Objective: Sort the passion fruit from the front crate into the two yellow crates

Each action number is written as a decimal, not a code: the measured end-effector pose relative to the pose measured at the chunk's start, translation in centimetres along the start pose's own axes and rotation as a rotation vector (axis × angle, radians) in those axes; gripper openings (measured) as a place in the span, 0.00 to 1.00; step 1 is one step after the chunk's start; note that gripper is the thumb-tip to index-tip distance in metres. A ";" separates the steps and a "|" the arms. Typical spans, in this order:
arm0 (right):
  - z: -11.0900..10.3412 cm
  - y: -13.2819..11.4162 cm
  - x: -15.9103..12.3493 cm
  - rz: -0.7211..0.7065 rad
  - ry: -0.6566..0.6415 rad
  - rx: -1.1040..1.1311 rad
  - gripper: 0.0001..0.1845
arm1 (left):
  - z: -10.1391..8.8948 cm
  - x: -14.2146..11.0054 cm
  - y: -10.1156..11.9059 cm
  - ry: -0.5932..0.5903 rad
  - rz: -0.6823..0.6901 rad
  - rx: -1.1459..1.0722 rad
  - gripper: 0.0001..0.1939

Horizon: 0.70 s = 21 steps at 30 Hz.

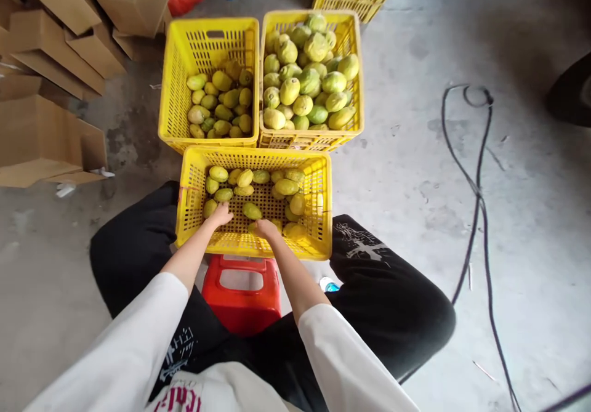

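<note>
Inside the low yellow plastic crate [325, 202] in front of me, yellow-green oval fruits lie along the left, back and right sides. My left hand [222, 214] reaches into its left half, fingers curled, just below a green oval fruit [224, 194]. What those fingers hold, if anything, is hidden. Toward the crate's front, my right hand [266, 228] has its fingers closed at a partly hidden oval fruit [252, 229]. Another green oval fruit [252, 210] lies on the crate floor between my two hands.
Behind stand two taller yellow crates, the left crate [168, 79] partly filled and the right crate [359, 73] heaped with similar fruits. A red stool [242, 304] is beneath the near crate. Cardboard boxes [41, 129] pile at left; a black cable [478, 196] crosses the floor at right.
</note>
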State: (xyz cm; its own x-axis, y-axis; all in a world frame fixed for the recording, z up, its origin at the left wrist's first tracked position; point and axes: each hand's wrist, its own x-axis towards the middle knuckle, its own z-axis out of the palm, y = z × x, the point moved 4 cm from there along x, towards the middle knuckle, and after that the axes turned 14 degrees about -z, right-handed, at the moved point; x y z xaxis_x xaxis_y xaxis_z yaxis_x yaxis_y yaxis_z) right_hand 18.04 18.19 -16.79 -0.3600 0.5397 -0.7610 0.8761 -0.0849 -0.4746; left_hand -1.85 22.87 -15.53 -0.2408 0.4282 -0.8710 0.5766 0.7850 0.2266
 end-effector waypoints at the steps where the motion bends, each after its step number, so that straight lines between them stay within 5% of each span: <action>1: 0.3 0.7 0.4 0.026 0.002 0.008 0.17 | 0.2 0.7 1.0 0.011 0.005 -0.018 0.27; 6: 1.7 3.5 2.1 0.095 0.048 0.037 0.32 | 1.6 4.9 7.5 0.084 0.093 -0.096 0.41; 10: 1.8 3.9 5.2 -0.030 0.067 0.067 0.45 | 4.1 7.9 11.6 0.132 0.125 -0.074 0.44; 15: 2.3 3.9 9.6 -0.091 0.034 0.156 0.43 | 6.6 10.3 11.9 0.147 0.158 -0.196 0.32; 21: 2.3 4.4 10.0 -0.058 0.043 0.260 0.45 | 5.1 10.5 10.7 0.083 0.197 -0.152 0.31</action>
State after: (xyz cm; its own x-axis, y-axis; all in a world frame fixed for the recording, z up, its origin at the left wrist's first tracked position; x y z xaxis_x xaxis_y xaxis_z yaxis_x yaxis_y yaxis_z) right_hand 17.56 21.32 -27.53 -0.3887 0.5845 -0.7122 0.7403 -0.2621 -0.6191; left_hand 5.76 33.46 -24.44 -0.2027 0.6096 -0.7663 0.4961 0.7387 0.4564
